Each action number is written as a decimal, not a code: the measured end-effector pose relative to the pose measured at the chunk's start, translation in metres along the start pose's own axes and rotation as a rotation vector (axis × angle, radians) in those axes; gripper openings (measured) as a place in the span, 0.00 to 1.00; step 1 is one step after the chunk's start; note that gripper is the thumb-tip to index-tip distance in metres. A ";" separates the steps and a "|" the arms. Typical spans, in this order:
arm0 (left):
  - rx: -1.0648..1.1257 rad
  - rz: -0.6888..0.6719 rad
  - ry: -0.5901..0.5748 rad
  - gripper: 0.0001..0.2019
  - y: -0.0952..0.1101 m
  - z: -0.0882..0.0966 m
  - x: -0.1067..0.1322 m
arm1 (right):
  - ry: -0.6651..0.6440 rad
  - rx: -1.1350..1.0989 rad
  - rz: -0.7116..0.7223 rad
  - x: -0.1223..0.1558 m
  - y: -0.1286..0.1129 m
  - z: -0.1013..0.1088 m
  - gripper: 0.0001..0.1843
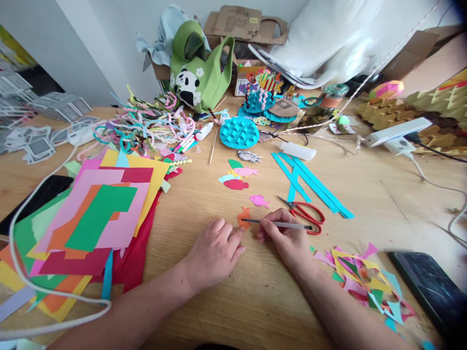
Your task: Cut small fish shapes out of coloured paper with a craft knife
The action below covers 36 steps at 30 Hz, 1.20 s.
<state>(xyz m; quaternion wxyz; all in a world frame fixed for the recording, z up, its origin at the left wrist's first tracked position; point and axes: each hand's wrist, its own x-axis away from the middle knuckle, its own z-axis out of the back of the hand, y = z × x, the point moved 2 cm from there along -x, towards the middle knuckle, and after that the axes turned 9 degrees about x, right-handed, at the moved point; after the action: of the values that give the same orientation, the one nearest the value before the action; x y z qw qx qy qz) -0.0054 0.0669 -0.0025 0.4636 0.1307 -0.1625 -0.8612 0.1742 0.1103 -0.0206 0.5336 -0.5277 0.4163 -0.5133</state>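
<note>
Probably adding drawn details to orange fish (244,214), judging by the outline, already cut. Keeping it on the surface (219,316) between both hands, under the pen tip. Holding pen (295,225) in right hand (286,238), pinching fingers narrow around the shaft, touching tip to paper (not making out any fresh line from here). Resting left hand (215,245) at the near edge, touching paper with index tip, loosely curling the other fingers, gripping nothing. Likely calling next for short, light strokes, bracing the small shape against twisting, lifting the left index before marking beneath it. Possibly matching pink fish (259,200) lying just beyond. Leaving scissors (293,206) idle near right hand, paper scraps (361,277) farther right.
</note>
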 end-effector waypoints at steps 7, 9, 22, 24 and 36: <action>0.031 -0.005 0.062 0.16 -0.002 0.000 0.000 | 0.155 0.038 0.144 0.004 -0.006 0.005 0.05; 0.027 -0.031 0.077 0.17 -0.003 -0.002 0.001 | 0.176 0.072 0.148 0.003 -0.008 0.006 0.05; 0.049 -0.027 0.059 0.17 -0.002 -0.002 0.000 | 0.138 0.104 -0.006 -0.008 -0.005 0.010 0.15; 0.036 -0.024 0.077 0.17 -0.003 -0.002 0.000 | 0.127 0.109 -0.019 -0.008 -0.005 0.009 0.16; 0.033 -0.051 0.055 0.17 -0.006 -0.003 -0.004 | 0.092 0.113 -0.003 -0.008 -0.005 0.007 0.19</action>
<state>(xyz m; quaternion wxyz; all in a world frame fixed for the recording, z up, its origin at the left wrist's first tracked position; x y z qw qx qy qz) -0.0072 0.0728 -0.0074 0.4434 0.1658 -0.1605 -0.8661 0.1792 0.1199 -0.0162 0.5421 -0.4730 0.4101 -0.5604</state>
